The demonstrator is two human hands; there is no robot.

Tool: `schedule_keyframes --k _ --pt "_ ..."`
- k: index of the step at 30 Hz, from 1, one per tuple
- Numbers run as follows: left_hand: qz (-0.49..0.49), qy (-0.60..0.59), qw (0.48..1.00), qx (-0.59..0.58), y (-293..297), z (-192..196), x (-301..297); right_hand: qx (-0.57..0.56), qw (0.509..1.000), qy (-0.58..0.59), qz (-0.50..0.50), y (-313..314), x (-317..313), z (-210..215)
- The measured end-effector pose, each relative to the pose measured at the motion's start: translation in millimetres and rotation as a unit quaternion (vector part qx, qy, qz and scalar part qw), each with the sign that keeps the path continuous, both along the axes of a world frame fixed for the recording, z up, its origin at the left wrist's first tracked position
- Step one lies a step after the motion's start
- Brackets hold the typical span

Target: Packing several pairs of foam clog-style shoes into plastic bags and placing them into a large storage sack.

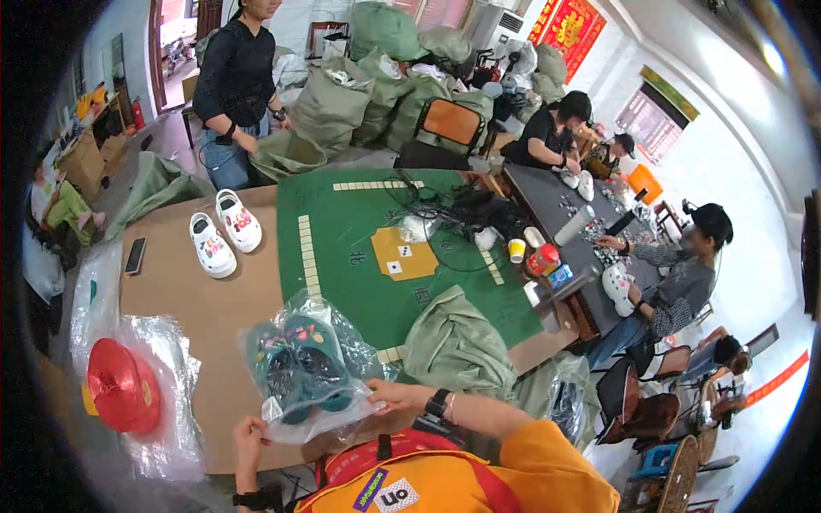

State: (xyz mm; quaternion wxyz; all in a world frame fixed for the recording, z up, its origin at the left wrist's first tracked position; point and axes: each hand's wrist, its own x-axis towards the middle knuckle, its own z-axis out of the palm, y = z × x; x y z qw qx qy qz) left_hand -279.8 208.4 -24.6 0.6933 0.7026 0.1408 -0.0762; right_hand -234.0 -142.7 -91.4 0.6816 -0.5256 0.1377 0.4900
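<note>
Lower ctr: bag (335,417), clear thin plastic, glossy & crinkled, w/ dark-green clogs (315,342) inside (matt, rubbery look). Lower L: red bundle (120,385), shiny plastic. Mid-L: brown tabletop (175,286), smooth, matt. Upper ctr: sacks (332,111), dull, rough, woven-looking.

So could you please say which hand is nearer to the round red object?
Left: the left hand is right of the round red object; the right hand, holding the clear bag, is farther right.

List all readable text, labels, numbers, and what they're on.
Wording not copied; locations only:
Red wall banner: large gold character.
Green mat: dark characters.
White patch on orange top: large black lettering.
Purple patch: small lettering.
Red jar, blue pack: too small to read.
</note>
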Motion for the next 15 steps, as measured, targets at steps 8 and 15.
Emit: schedule_keyframes --k 8,15 --pt "-0.255 -0.1 0.892 0.359 -10 -16 2 -0.209 0.934 -0.24 0.165 27 -1 22" --pt "-0.216 -0.355 0.829 0.374 -106 -14 30 -0.292 0.926 -0.236 0.044 3 -21 -14"
